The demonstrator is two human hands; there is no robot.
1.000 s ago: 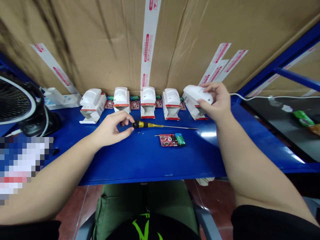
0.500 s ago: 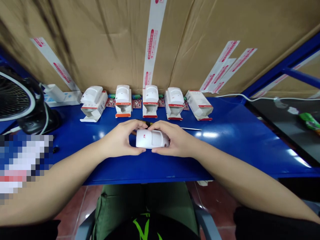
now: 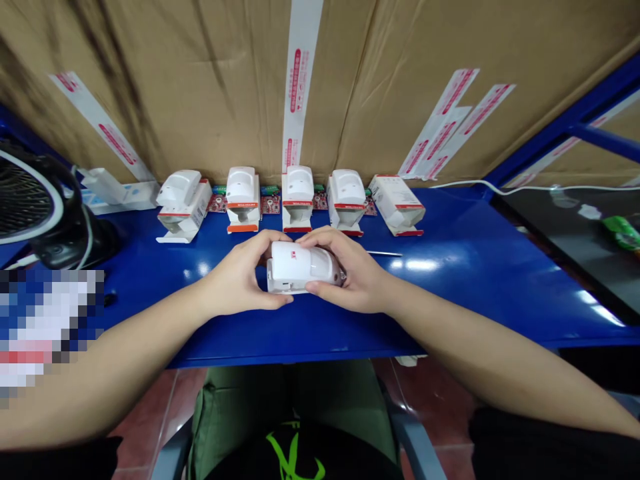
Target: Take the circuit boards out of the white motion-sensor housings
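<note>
A white plastic sensor housing [image 3: 299, 268] lies sideways between both hands, just above the middle of the blue table [image 3: 480, 267]. My left hand [image 3: 239, 275] grips its left end, fingers curled round it. My right hand [image 3: 353, 273] grips its right end, thumb underneath and fingers over the top. The thin shaft of a screwdriver [image 3: 384, 253] pokes out to the right behind my right hand; its handle is hidden.
A row of white sensors sitting on small boxes [image 3: 297, 199] lines the back of the table, with one bare box [image 3: 398, 204] at the right end and red circuit boards [image 3: 270, 203] behind them. A black fan [image 3: 35, 207] stands at the left. Cardboard [image 3: 200, 80] walls the back.
My right hand took the white housing off the rightmost box and brought it to the table's middle. My left hand left the screwdriver and joined it. The housing has since tilted slightly.
</note>
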